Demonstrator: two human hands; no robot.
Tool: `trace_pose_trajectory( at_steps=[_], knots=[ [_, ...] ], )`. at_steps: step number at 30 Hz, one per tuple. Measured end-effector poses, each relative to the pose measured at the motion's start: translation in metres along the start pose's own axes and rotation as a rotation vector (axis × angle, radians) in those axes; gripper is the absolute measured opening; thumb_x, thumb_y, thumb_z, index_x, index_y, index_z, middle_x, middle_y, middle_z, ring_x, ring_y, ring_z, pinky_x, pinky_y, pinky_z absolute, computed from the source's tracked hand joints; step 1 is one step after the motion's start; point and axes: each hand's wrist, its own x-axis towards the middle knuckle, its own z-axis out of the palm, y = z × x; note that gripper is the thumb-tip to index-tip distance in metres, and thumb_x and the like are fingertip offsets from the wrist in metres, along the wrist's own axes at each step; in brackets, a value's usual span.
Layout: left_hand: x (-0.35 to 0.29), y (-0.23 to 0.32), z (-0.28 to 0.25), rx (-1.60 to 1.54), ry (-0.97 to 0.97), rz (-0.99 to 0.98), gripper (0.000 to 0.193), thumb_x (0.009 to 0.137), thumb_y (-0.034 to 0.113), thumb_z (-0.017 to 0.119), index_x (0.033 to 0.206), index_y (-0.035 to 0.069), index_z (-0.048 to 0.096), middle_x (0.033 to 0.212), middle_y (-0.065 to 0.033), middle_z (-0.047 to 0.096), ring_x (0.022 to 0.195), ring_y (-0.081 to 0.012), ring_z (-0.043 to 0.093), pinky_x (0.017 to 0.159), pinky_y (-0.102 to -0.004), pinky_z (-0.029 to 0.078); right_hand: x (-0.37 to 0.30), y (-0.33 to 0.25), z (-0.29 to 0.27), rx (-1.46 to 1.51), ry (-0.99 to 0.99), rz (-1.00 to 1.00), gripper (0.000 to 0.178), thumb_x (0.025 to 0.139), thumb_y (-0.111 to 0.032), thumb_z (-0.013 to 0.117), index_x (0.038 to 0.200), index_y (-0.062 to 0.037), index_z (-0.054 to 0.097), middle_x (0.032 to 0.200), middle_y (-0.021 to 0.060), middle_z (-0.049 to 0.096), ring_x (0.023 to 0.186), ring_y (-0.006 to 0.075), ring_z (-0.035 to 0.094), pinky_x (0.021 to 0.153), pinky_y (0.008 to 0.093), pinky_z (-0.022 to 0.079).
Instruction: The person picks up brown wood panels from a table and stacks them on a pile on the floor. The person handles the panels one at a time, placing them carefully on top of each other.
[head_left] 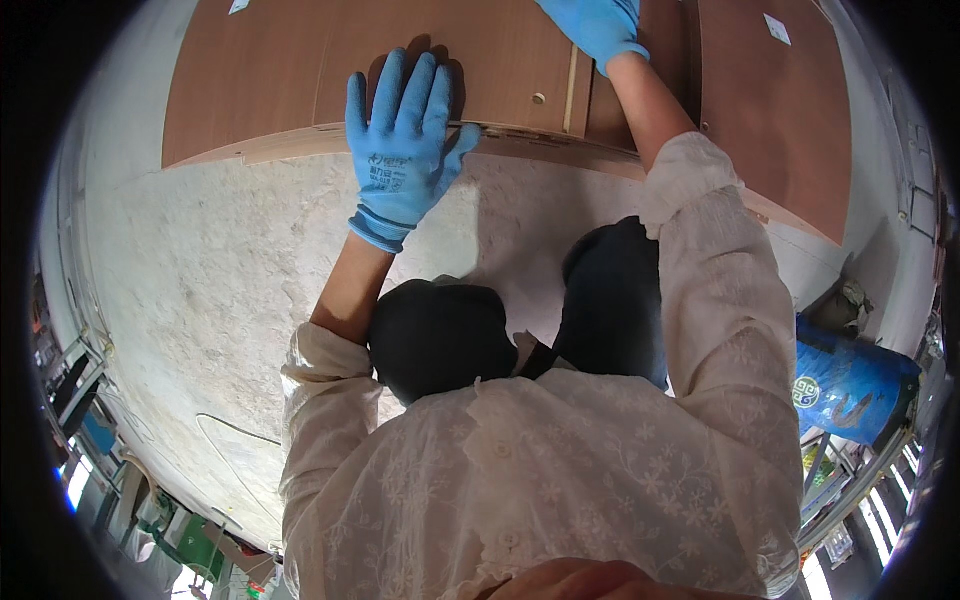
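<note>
My left hand (403, 160), in a blue work glove, is open, its fingers stretched apart. They lie over the near edge of a brown wood-look panel (255, 75) and cast a shadow on it. Farther off and to the right, my right hand (597, 25) wears a matching glove and reaches over the panels at the top edge of the view. Its fingertips are cut off, so what it touches is hidden. Beneath my right wrist is a darker gap (615, 105) between boards. A separate brown panel (775, 110) lies right of it.
Below the panels is a pale, rough floor (250, 250), with my dark-clad knees (440, 335) close to the boards. A blue printed cylinder-shaped container (850, 385) lies at the right. A thin cable (235, 428) curves across the floor at lower left. Clutter and metal frames line both sides.
</note>
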Motion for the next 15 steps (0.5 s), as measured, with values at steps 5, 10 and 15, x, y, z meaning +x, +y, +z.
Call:
trace_pose_trajectory(
  at_steps=[5, 10, 15],
  knots=[
    [0.006, -0.002, 0.012, -0.011, -0.015, 0.062, 0.068, 0.091, 0.054, 0.066, 0.145, 0.014, 0.053, 0.150, -0.0076, 0.051, 0.141, -0.0305, 0.044, 0.118, -0.0543, 0.030, -0.001, 0.002, 0.010, 0.041, -0.020, 0.072, 0.075, 0.086, -0.054, 0.061, 0.137, 0.0002, 0.049, 0.143, 0.0364, 0.044, 0.136, 0.0493, 0.038, 0.116, 0.0544, 0.024],
    [0.007, -0.010, 0.023, -0.059, 0.128, 0.128, 0.068, 0.089, 0.052, 0.067, 0.143, 0.012, 0.053, 0.147, -0.0067, 0.051, 0.138, -0.0282, 0.046, 0.114, -0.0517, 0.035, -0.002, -0.001, 0.008, 0.067, -0.001, 0.066, 0.072, 0.086, -0.052, 0.061, 0.135, -0.0001, 0.050, 0.140, 0.0371, 0.046, 0.134, 0.0495, 0.040, 0.115, 0.0550, 0.025],
    [0.004, -0.013, 0.024, -0.080, 0.131, 0.136, 0.066, 0.088, 0.049, 0.069, 0.141, 0.011, 0.056, 0.146, -0.0068, 0.054, 0.137, -0.0281, 0.049, 0.114, -0.0507, 0.036, -0.002, -0.005, 0.008, 0.074, 0.031, 0.069, 0.071, 0.085, -0.051, 0.061, 0.133, 0.0000, 0.051, 0.138, 0.0371, 0.048, 0.132, 0.0496, 0.042, 0.114, 0.0557, 0.026]
  ],
)
